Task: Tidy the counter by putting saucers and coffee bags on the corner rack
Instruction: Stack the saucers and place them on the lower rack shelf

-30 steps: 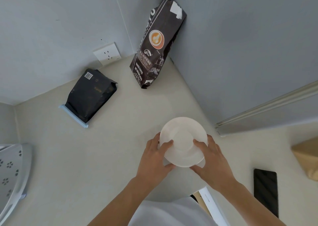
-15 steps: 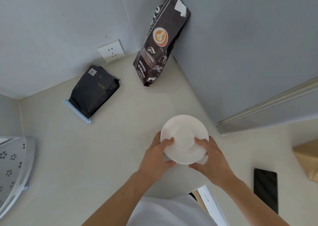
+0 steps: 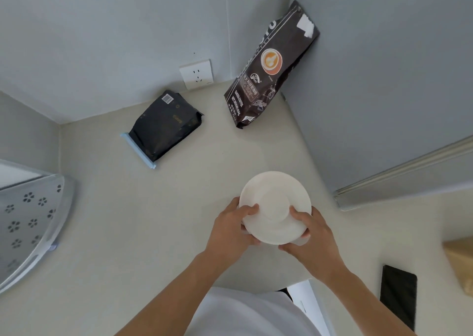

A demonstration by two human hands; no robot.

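Note:
A white saucer [image 3: 275,200], or a small stack of them, is held above the counter by both hands. My left hand [image 3: 231,230] grips its left edge with the thumb on top. My right hand [image 3: 311,238] grips the right edge the same way. A tall dark coffee bag [image 3: 271,69] leans upright in the wall corner at the back. A smaller black coffee bag [image 3: 165,127] with a pale blue clip lies flat on the counter to its left. The grey corner rack [image 3: 28,223] with flower-shaped holes sits at the far left.
A white wall socket [image 3: 196,74] is on the back wall. A black phone [image 3: 398,294] lies on the counter at the right, beside a brown paper package [image 3: 460,261]. A metal window rail [image 3: 404,169] runs along the right wall.
The saucer and both hands stay together near the counter's front edge. The view has shifted, so the bags, socket and rack appear further right and more of the rack shows.

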